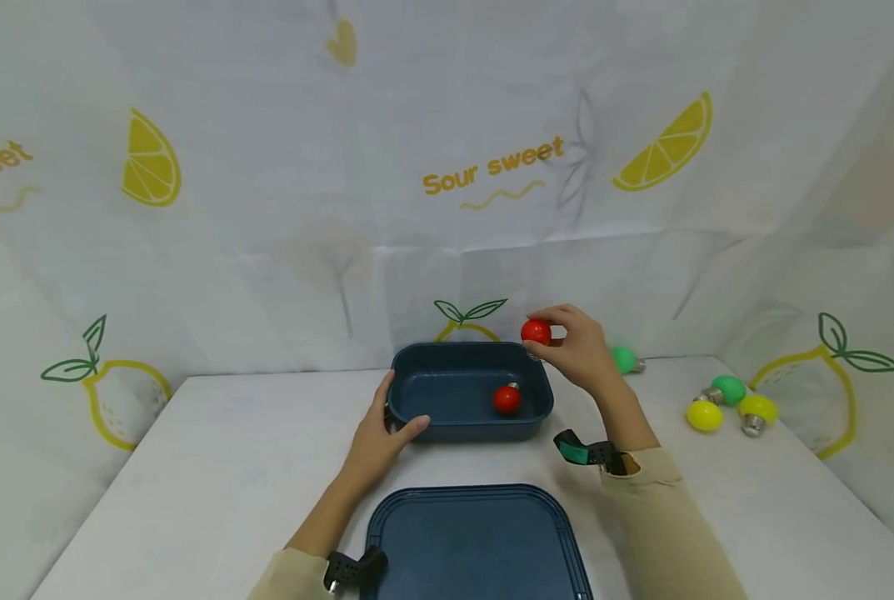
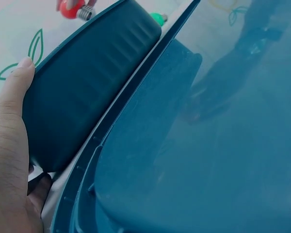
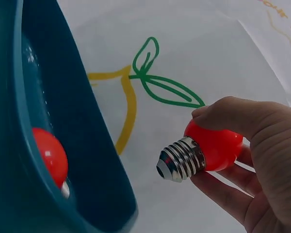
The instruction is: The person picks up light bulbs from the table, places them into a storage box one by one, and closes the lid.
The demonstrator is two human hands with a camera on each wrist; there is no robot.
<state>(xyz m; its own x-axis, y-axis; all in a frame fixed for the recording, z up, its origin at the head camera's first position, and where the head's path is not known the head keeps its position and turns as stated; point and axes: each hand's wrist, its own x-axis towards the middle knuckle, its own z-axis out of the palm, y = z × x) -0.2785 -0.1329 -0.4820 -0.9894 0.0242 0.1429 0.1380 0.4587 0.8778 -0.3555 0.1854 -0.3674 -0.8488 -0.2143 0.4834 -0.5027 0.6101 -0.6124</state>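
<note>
Red bulb [image 1: 536, 332] is pinched in R hand [image 1: 577, 348], near R end of blue bin [image 1: 469, 432]; L hand [image 1: 377, 437] grips bin's L end. If let go early, it could hit edge & roll off, or knock 2nd bulb [image 1: 506, 400] inside.

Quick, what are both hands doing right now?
Left hand: gripping the left end of the dark blue bin.
Right hand: closed on a red bulb, pinching it between thumb and fingers.
</note>
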